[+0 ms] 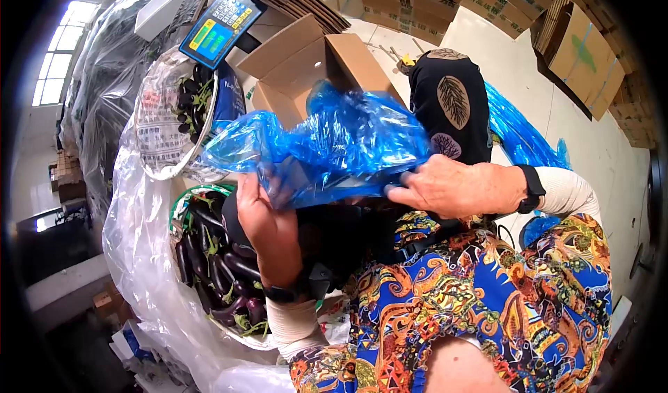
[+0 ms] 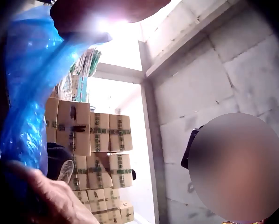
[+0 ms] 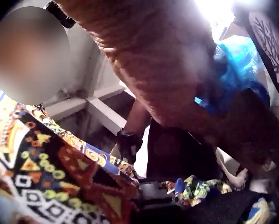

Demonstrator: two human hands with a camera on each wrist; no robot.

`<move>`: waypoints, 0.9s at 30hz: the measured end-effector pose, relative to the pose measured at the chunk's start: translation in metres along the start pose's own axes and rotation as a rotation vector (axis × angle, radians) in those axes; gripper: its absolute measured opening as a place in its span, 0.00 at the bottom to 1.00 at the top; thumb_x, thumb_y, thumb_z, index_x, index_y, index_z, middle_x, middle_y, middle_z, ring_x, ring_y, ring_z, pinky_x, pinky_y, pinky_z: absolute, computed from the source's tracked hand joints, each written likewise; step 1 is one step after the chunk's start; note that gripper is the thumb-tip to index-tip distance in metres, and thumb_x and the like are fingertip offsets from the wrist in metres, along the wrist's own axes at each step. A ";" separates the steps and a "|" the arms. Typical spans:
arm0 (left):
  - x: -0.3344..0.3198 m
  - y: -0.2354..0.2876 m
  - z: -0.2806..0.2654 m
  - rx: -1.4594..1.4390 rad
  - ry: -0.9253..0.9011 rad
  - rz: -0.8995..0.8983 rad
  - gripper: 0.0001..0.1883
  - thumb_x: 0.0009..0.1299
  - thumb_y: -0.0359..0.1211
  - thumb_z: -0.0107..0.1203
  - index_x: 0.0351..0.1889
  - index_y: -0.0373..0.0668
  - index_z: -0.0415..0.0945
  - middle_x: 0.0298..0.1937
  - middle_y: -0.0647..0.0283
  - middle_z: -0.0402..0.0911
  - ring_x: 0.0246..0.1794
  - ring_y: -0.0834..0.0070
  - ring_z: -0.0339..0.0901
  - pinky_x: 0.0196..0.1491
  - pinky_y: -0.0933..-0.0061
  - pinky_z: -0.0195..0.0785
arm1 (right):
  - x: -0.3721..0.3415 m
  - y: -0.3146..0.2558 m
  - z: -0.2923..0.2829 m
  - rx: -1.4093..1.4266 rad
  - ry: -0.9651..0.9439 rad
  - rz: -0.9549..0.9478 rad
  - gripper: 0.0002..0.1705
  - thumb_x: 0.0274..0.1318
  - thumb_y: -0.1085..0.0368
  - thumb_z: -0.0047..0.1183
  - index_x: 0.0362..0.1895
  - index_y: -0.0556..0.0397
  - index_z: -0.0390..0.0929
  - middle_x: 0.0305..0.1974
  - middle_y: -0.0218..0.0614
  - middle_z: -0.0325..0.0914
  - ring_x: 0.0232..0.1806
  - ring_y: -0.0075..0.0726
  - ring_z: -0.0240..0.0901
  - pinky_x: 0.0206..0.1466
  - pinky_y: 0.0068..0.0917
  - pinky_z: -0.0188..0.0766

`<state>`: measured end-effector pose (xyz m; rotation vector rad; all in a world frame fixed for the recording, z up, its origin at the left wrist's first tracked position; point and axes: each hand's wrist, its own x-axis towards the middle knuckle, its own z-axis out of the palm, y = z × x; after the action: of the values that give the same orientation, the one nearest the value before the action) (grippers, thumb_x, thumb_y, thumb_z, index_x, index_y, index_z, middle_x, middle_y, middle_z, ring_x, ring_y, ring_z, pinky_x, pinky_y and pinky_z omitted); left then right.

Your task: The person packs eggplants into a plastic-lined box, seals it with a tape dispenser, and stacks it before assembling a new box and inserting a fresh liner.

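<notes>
A thin blue plastic bag (image 1: 355,139) is spread between both hands over the person's lap. My left hand (image 1: 268,229) grips its near left edge, the thumb side partly behind the film. At the right end, my right hand (image 1: 459,187) pinches the bag's edge with curled fingers. Just beyond, an open cardboard box (image 1: 285,69) stands with its flaps up, partly covered by the bag. The left wrist view has the crumpled blue film (image 2: 25,130) hanging along its left side. In the right wrist view, the right hand (image 3: 153,60) hides much of the bag (image 3: 239,65).
Left of the lap sits a basket of eggplants (image 1: 216,268). Behind it, a lined basket (image 1: 156,125) holds more eggplants, near a blue weighing scale display (image 1: 219,27). More blue film (image 1: 529,132) lies right of the knee (image 1: 449,100). Stacked cartons (image 1: 417,6) line the back.
</notes>
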<state>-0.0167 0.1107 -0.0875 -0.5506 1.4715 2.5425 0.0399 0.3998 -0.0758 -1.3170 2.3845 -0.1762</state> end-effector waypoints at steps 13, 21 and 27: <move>-0.025 0.028 0.011 -0.018 0.077 0.080 0.23 0.77 0.46 0.45 0.60 0.37 0.70 0.28 0.71 0.72 0.20 0.85 0.61 0.23 0.83 0.51 | -0.013 0.024 -0.070 0.835 0.055 -0.113 0.17 0.61 0.57 0.56 0.45 0.58 0.76 0.33 0.40 0.79 0.36 0.41 0.78 0.36 0.36 0.72; -0.032 0.043 0.007 0.696 -0.438 0.635 0.32 0.72 0.45 0.53 0.68 0.38 0.59 0.57 0.48 0.77 0.44 0.70 0.74 0.51 0.66 0.66 | 0.109 0.109 -0.077 0.886 0.271 0.273 0.45 0.54 0.38 0.57 0.66 0.56 0.66 0.61 0.50 0.71 0.61 0.45 0.69 0.62 0.33 0.67; -0.042 0.069 0.008 0.479 -0.565 0.169 0.65 0.49 0.76 0.56 0.66 0.24 0.58 0.25 0.63 0.75 0.16 0.85 0.62 0.21 0.85 0.46 | 0.150 0.119 -0.057 1.466 -0.098 0.014 0.24 0.53 0.57 0.64 0.50 0.58 0.78 0.38 0.35 0.83 0.37 0.28 0.80 0.43 0.27 0.77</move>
<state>-0.0013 0.0846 -0.0124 0.3437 1.8330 2.0634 -0.1469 0.3350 -0.1036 -0.5085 1.4136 -1.4385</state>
